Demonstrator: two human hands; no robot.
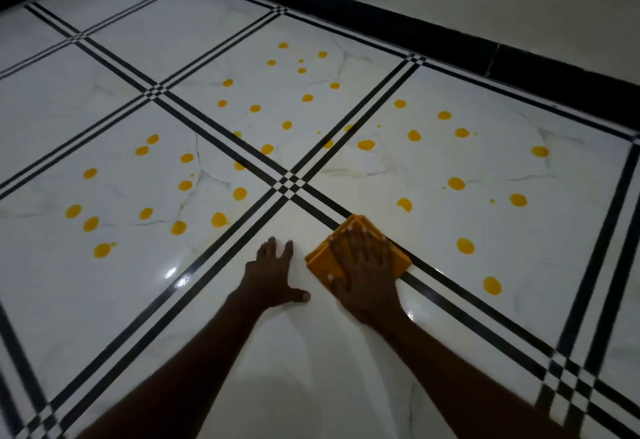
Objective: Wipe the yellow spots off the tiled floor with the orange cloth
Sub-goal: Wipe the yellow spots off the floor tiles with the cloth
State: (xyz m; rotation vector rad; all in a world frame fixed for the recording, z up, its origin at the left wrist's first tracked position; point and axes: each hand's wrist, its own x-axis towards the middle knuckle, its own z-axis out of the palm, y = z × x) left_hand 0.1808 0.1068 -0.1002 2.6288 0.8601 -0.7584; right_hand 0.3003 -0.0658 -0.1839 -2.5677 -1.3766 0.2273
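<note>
**Spotted floor, one cloth down**

Glossy white tiled floor (329,369), black double lines, black skirting (519,58). Yellow spots (456,183) across three tiles, roughly 45. Right hand (367,279) flat, pressing one folded orange cloth (323,260) on the line. Left hand (273,272) splayed, empty.

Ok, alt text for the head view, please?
Right hand presses a folded orange cloth flat on the white tiled floor; left hand braces beside it. Many yellow spots remain on the three tiles beyond.
</note>
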